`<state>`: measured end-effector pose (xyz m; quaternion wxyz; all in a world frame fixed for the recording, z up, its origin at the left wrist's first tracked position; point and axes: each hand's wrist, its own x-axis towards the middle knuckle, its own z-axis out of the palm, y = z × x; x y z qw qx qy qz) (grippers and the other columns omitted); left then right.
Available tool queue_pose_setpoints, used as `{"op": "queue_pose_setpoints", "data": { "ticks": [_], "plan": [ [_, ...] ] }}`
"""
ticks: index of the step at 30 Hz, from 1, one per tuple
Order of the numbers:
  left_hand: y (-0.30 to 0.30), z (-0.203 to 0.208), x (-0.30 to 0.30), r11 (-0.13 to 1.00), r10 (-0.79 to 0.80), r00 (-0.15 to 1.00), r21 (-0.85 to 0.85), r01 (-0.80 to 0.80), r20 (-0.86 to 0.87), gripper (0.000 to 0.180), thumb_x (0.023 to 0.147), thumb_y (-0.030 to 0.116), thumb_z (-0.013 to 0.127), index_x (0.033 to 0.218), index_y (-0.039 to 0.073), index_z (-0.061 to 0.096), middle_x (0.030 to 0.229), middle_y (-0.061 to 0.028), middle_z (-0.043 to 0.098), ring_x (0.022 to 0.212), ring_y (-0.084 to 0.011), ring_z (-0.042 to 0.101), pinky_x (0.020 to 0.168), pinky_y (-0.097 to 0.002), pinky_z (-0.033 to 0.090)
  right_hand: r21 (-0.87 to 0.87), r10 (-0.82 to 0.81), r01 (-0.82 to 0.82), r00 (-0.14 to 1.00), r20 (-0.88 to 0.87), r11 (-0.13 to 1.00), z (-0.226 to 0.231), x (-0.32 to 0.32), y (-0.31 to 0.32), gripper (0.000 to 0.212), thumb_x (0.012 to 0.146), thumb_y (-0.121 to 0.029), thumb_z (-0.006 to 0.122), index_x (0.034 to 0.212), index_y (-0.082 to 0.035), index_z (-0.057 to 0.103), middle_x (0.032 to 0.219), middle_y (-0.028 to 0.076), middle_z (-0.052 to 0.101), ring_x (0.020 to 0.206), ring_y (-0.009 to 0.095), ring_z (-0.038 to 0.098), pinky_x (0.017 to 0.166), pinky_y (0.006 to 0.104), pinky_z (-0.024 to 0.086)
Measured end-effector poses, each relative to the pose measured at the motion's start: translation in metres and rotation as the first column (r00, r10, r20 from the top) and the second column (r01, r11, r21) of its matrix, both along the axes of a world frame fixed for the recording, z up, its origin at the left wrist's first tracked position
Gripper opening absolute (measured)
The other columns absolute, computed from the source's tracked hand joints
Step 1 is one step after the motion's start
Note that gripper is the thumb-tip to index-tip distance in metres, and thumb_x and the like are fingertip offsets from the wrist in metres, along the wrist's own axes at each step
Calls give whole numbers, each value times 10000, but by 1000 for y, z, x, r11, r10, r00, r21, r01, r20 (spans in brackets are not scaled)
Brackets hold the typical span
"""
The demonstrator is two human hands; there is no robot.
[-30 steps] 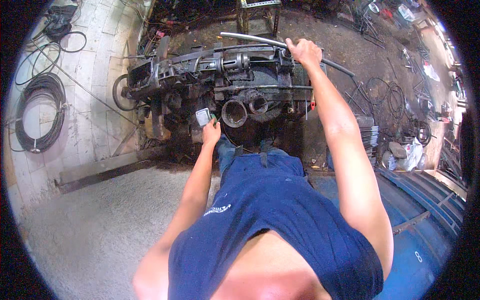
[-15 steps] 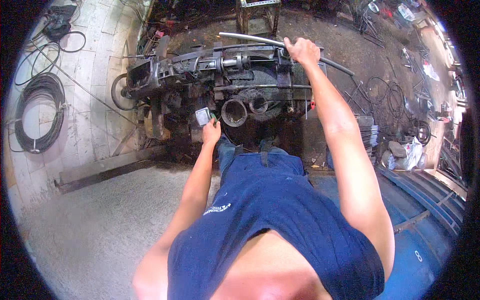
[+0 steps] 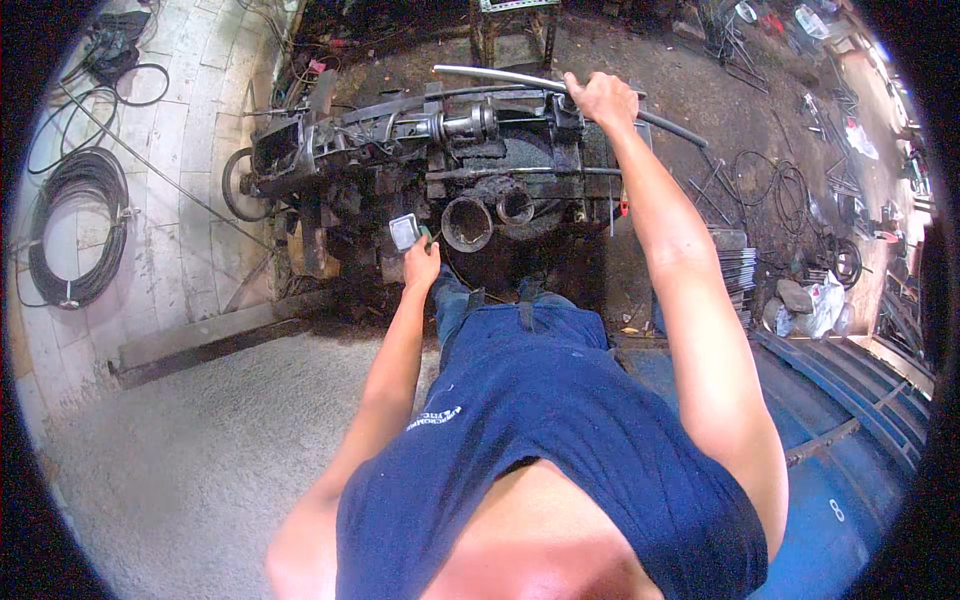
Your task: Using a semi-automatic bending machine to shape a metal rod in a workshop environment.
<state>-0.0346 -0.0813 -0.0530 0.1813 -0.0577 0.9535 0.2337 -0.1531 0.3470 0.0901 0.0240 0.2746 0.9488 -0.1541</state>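
Observation:
My right hand is closed around a long grey metal rod, which slants over the far side of a dark, greasy machine. One end of the rod points left, while the other sticks out past my hand to the right. My left hand grips the green part of a small square-faced object, its pale grey face turned up; its kind is not clear. Close to that hand, two round open cups sit on the near side of the machine. A shiny shaft lies along the machine's top.
A coil of dark wire lies on the pale tiles at left. Thin rods, loose cable and a plastic bag are scattered on the dark floor at right. Blue metal panels lie at lower right, and a metal stand is beyond the machine.
The small square-faced object and my left hand have shifted slightly left. The rod and my right hand have moved very slightly left, with the grip unchanged.

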Motion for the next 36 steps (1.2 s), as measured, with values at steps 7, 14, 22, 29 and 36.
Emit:
{"op": "queue_pose_setpoints", "data": {
  "ticks": [7, 14, 22, 29, 36],
  "plan": [
    [0, -1, 0, 1000, -19, 999, 10, 20, -44, 436, 881, 290, 605, 1224, 21, 617, 1048, -272, 654, 997, -413, 636, 877, -457, 502, 15, -5, 6, 1000, -3, 1000, -3, 1, 0, 695, 840, -655, 456, 954, -29, 737, 986, 226, 698, 953, 366, 679, 827, 446, 530],
    [-6, -11, 0, 1000, -10, 999, 22, 11, -47, 435, 883, 292, 606, 1222, 20, 619, 1053, -281, 648, 1003, -415, 635, 877, -461, 502, 0, -15, 15, 1000, -11, 1000, -8, 0, 4, 701, 841, -663, 461, 957, -28, 736, 985, 222, 700, 954, 358, 681, 828, 448, 530],
    [-2, -5, -1, 999, -23, 1000, -32, 23, -19, 439, 881, 302, 607, 1238, 47, 614, 988, -270, 668, 967, -414, 647, 852, -474, 508, 5, 15, -15, 1000, 2, 1000, -1, -2, -2, 702, 833, -661, 472, 945, -19, 736, 975, 222, 701, 942, 359, 683, 824, 443, 531],
    [-3, -7, 0, 1000, -9, 1000, -7, 8, -25, 445, 880, 308, 607, 1242, 50, 611, 957, -249, 679, 937, -406, 654, 833, -473, 512, 14, 0, 0, 1000, -16, 1000, -3, 0, -2, 703, 829, -665, 474, 916, -20, 742, 961, 222, 703, 945, 360, 682, 825, 443, 530],
    [-4, -10, -2, 1000, -26, 999, -7, 26, -23, 449, 882, 314, 597, 1246, 50, 606, 981, -241, 679, 953, -401, 650, 848, -467, 507, 2, -13, 13, 1000, -19, 1000, -6, 1, 2, 703, 827, -687, 468, 914, -48, 748, 950, 205, 708, 927, 357, 686, 805, 445, 534]
  ]
}}
